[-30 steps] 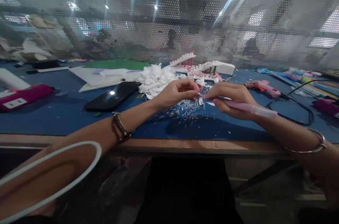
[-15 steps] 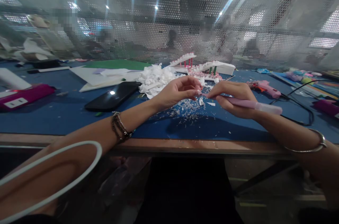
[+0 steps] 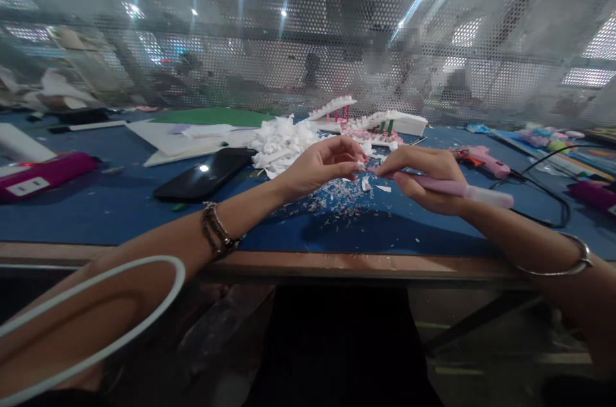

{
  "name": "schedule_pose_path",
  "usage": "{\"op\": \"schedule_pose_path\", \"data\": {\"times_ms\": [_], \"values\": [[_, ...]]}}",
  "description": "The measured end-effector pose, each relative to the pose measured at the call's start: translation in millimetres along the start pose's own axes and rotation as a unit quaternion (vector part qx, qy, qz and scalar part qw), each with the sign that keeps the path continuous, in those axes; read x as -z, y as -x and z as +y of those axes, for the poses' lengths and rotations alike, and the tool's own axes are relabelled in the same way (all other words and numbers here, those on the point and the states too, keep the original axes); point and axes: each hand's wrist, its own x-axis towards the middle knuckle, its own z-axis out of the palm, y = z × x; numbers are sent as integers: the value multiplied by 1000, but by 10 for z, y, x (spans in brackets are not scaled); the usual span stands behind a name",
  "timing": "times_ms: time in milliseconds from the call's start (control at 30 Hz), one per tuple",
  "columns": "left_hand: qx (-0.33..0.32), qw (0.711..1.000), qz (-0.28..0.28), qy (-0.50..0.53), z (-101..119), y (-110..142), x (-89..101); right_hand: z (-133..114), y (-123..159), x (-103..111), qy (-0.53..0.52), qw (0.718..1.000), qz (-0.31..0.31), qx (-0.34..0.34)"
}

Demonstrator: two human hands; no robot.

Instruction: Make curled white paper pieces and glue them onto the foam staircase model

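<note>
Head view: left grip (image 3: 318, 166) pinches white scrap (image 3: 360, 165), right grip (image 3: 426, 166) holds pink tool (image 3: 443, 186); phone (image 3: 205, 177) lies beside paper heap (image 3: 283, 144).

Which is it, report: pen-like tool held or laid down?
Held: the right hand grips the pink pen-like tool, its pale end jutting out.

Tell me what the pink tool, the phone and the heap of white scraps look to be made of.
Pink tool: probably smooth plastic, with a pale, seemingly translucent end.
Phone: likely glass-faced; its glossy dark surface carries a bright light spot.
Heap of white scraps: perhaps paper or thin foam, matt and crumpled; the look leaves it open.
</note>
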Motion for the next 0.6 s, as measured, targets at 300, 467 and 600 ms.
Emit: {"op": "schedule_pose_path", "data": {"times_ms": [300, 467, 600], "values": [[6, 1000, 3, 0, 14, 1, -11, 10, 9, 1, 11, 1000, -3, -1], [6, 1000, 3, -7, -1, -5, -4, 9, 4, 6, 12, 1000, -14, -8], [1, 1000, 6, -8, -10, -10, 5, 8, -10, 4, -5, 1000, -24, -3]]}}
